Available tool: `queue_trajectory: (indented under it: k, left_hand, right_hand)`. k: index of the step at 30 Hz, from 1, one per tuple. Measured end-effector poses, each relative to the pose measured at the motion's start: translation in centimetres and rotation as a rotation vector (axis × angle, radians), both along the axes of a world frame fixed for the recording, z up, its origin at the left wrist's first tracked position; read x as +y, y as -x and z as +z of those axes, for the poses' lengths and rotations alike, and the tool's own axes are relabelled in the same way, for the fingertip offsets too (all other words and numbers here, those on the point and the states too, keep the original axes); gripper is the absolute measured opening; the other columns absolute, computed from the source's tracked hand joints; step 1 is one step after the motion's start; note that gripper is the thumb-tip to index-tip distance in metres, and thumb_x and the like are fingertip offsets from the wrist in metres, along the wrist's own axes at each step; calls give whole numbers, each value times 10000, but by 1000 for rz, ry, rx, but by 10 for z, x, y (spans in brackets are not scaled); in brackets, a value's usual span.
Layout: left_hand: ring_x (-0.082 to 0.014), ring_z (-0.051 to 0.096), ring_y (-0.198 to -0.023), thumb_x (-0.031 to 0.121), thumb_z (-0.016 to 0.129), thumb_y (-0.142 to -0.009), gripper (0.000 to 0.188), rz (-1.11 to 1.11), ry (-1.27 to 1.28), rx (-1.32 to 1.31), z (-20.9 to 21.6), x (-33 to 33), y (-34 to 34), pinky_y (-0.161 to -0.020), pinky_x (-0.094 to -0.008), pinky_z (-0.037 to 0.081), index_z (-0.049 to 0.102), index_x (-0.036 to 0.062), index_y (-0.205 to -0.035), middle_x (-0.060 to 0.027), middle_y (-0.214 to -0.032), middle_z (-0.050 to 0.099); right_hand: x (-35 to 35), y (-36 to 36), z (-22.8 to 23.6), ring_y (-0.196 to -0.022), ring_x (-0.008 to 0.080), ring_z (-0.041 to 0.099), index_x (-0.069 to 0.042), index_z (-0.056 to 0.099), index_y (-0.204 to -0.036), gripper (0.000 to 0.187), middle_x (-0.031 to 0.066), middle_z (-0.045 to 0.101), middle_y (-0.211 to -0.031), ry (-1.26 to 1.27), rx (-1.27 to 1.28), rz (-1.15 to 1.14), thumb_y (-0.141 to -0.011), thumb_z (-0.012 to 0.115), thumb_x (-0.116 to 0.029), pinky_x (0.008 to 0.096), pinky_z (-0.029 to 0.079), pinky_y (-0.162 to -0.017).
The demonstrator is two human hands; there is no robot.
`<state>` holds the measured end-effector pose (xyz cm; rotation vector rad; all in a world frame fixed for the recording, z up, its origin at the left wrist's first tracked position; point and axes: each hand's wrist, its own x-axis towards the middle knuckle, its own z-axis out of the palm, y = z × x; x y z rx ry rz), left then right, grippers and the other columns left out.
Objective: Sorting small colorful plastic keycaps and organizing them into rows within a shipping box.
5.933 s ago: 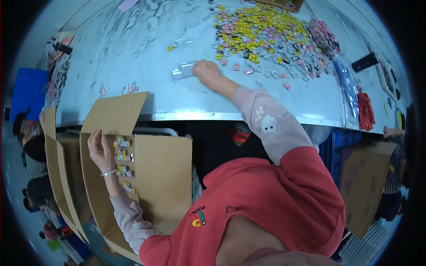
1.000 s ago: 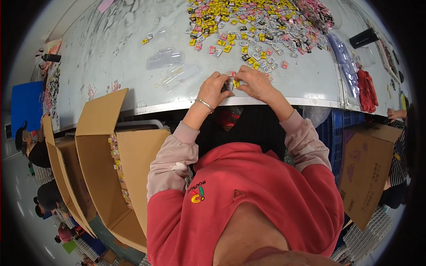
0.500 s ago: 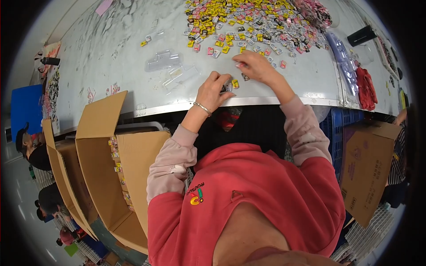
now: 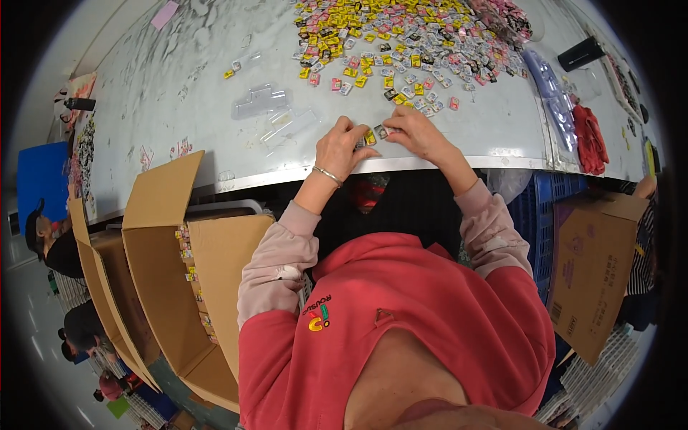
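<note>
My left hand [image 4: 338,150] is closed near the table's front edge, its thumb and fingers around a short row of small rectangular packets. A yellow packet [image 4: 369,137] shows at the row's right end; the others are mostly hidden by the fingers. Right beside it, my right hand [image 4: 417,134] pinches a small black-and-white packet [image 4: 381,131] against or very near the yellow one. Beyond the hands spreads a large heap of loose small packets [image 4: 373,54] in yellow, pink, white and black.
Clear plastic trays [image 4: 262,102] lie left of my hands. An open cardboard box [image 4: 161,244] stands below the table edge at left. To the right are purple-tinted plastic trays [image 4: 550,100], a red cloth [image 4: 589,140], a black cylinder [image 4: 580,54] and a blue crate [image 4: 534,222].
My right hand has come down from the heap's near edge to my left hand, with a packet in its fingers. The yellow packet now sits against the left hand's row.
</note>
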<state>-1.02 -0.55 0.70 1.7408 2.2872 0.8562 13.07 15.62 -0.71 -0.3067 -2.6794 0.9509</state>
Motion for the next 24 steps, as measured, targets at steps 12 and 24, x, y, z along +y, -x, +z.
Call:
queue_trajectory:
  k: [12,24]
  left_hand:
    - [-283,587,-767,143,771,-649,449,-88,-34,-116,-1,-12,18,-666,-364,487,613,68,-1062,-104,-911,547]
    - [-277,591,-717,245,767,-675,450,-6,21,12,0,-6,5,-639,-357,494,623,104,-1078,-80,-942,539]
  right_hand:
    - [15,8,13,-800,311,565,-55,624,-1001,249,124,553,-864,-135,49,-224,-774,662,-149,392,459,-689]
    - [-2,2,16,-887,288,596,-80,617,-969,216,68,582,-953,-215,-125,-53,-753,609,-68,406,489,-712]
